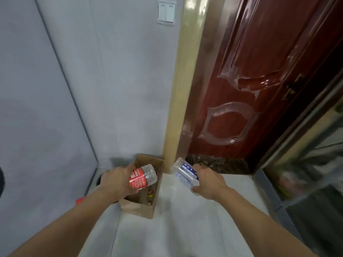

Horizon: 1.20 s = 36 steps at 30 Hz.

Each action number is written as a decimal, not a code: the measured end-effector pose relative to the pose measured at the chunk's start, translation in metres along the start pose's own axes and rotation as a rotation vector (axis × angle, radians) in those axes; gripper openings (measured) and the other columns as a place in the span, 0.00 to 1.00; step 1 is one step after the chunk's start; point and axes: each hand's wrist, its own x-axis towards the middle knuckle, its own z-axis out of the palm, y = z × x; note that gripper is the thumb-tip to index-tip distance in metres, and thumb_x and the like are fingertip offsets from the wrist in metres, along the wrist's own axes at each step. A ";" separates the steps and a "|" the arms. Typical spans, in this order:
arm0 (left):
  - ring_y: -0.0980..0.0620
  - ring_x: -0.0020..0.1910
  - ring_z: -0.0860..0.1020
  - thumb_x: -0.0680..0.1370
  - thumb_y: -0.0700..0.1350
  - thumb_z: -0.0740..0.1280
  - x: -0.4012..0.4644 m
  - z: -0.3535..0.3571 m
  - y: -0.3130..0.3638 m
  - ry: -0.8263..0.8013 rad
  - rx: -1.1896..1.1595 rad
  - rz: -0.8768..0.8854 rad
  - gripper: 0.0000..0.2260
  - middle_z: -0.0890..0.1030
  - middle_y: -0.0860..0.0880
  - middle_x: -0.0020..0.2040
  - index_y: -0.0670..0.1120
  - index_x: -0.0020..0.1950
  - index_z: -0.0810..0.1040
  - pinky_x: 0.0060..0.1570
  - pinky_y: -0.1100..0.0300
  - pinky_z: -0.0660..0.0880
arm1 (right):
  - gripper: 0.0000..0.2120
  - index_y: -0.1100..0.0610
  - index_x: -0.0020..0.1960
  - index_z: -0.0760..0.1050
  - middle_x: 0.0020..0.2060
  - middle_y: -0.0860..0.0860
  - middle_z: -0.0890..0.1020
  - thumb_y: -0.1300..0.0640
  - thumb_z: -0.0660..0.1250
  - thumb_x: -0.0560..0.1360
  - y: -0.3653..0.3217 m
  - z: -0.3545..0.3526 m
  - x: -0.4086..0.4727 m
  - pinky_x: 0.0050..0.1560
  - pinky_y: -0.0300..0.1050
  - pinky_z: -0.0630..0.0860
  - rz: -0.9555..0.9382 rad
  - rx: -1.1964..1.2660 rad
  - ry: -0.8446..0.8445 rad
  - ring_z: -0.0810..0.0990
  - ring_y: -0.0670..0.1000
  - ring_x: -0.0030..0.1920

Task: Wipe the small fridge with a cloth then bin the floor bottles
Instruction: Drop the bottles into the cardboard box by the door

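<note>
Cardboard box (146, 208), brown, open-topped, sits on the pale floor (185, 229) against the grey wall (111, 89), just beside the tan door frame (185, 89). Left hand (116, 180) grasps a clear plastic bottle with a red label (143, 178), fingers wrapped round the label; bottle lies roughly on its side, held over the box opening. Right hand (208, 183) grasps a second clear bottle with a blue-and-white label (184, 172), tilted, held above the floor to the right of the box, near the frame's base. Dark red door (259, 80) stands beyond. Small items lie inside the box; too blurred to identify. Light switch (166, 12) on wall above.
</note>
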 end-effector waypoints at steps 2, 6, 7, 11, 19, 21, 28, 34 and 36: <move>0.51 0.54 0.77 0.65 0.61 0.71 0.022 0.005 0.009 0.013 -0.032 -0.080 0.33 0.78 0.53 0.57 0.56 0.66 0.65 0.54 0.54 0.75 | 0.25 0.53 0.61 0.65 0.55 0.52 0.77 0.48 0.71 0.69 0.012 -0.011 0.043 0.43 0.45 0.71 -0.087 -0.023 -0.020 0.78 0.56 0.53; 0.52 0.52 0.78 0.65 0.61 0.71 0.054 0.014 0.029 0.047 -0.094 -0.274 0.31 0.79 0.54 0.57 0.56 0.65 0.67 0.49 0.59 0.75 | 0.25 0.54 0.61 0.66 0.57 0.54 0.78 0.49 0.71 0.69 0.031 -0.025 0.125 0.46 0.46 0.72 -0.234 -0.096 -0.088 0.78 0.57 0.55; 0.52 0.52 0.78 0.66 0.61 0.71 0.062 0.017 0.034 0.055 -0.094 -0.320 0.30 0.79 0.54 0.56 0.56 0.64 0.67 0.47 0.59 0.74 | 0.25 0.54 0.62 0.66 0.57 0.54 0.78 0.49 0.70 0.70 0.034 -0.027 0.144 0.47 0.46 0.73 -0.273 -0.108 -0.103 0.78 0.57 0.56; 0.51 0.50 0.78 0.66 0.62 0.70 0.076 0.027 0.046 -0.003 -0.094 -0.470 0.27 0.79 0.54 0.52 0.56 0.61 0.68 0.46 0.58 0.74 | 0.25 0.54 0.62 0.66 0.58 0.54 0.78 0.49 0.70 0.70 0.040 -0.025 0.205 0.52 0.47 0.76 -0.377 -0.119 -0.171 0.78 0.57 0.57; 0.51 0.53 0.77 0.66 0.64 0.71 0.123 0.059 0.030 -0.051 -0.220 -0.729 0.32 0.78 0.53 0.56 0.56 0.65 0.65 0.51 0.55 0.74 | 0.25 0.54 0.60 0.65 0.55 0.53 0.77 0.48 0.70 0.69 0.009 0.000 0.305 0.49 0.45 0.72 -0.579 -0.203 -0.281 0.77 0.56 0.55; 0.51 0.52 0.77 0.66 0.64 0.71 0.143 0.070 0.025 -0.062 -0.249 -0.772 0.32 0.78 0.52 0.56 0.56 0.65 0.64 0.51 0.54 0.75 | 0.26 0.54 0.60 0.65 0.55 0.53 0.77 0.47 0.71 0.68 0.001 0.007 0.330 0.50 0.47 0.74 -0.607 -0.218 -0.308 0.77 0.56 0.55; 0.51 0.54 0.77 0.67 0.64 0.70 0.195 0.094 0.016 -0.104 -0.348 -0.920 0.32 0.78 0.52 0.57 0.55 0.66 0.64 0.51 0.55 0.72 | 0.26 0.54 0.62 0.63 0.56 0.54 0.76 0.47 0.70 0.70 -0.031 0.023 0.410 0.47 0.47 0.74 -0.717 -0.316 -0.374 0.77 0.56 0.54; 0.51 0.56 0.76 0.67 0.65 0.70 0.232 0.127 0.021 -0.175 -0.514 -1.105 0.32 0.77 0.52 0.59 0.55 0.66 0.64 0.56 0.53 0.73 | 0.28 0.53 0.63 0.64 0.57 0.53 0.76 0.46 0.72 0.69 -0.052 0.058 0.475 0.50 0.50 0.78 -0.853 -0.439 -0.472 0.78 0.54 0.54; 0.50 0.55 0.76 0.67 0.63 0.71 0.250 0.140 0.023 -0.190 -0.570 -1.188 0.31 0.78 0.52 0.57 0.54 0.65 0.65 0.56 0.52 0.73 | 0.30 0.52 0.65 0.64 0.58 0.53 0.76 0.46 0.73 0.69 -0.058 0.075 0.498 0.51 0.50 0.78 -0.905 -0.471 -0.505 0.78 0.54 0.55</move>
